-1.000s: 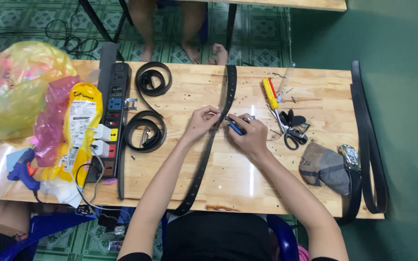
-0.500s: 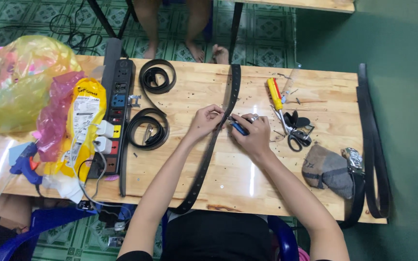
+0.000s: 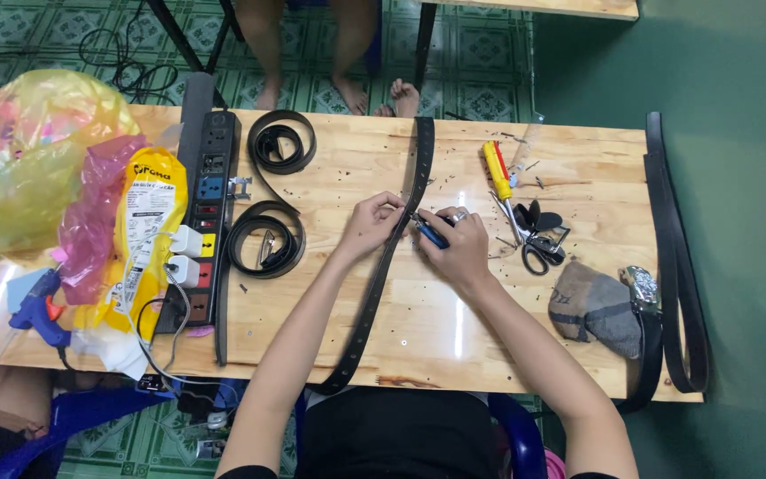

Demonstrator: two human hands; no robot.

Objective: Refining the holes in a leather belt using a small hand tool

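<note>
A long black belt (image 3: 383,266) lies diagonally across the middle of the wooden worktop (image 3: 356,168), running from the upper centre down to the lower edge. The left hand (image 3: 367,226) pinches the belt's edge with curled fingers. Just to its right, the right hand (image 3: 456,244) is closed around a small blue-handled tool (image 3: 432,233) whose tip touches the belt. Scissors (image 3: 538,248) lie near, right of centre.

Left end of the wooden table (image 3: 330,337) — a flat yellow plastic packet with a white printed label panel (image 3: 145,239) lies beside the black power strip (image 3: 206,213); further left, a crumpled yellow translucent bag (image 3: 28,160) and a pink translucent bag (image 3: 95,222).
</note>
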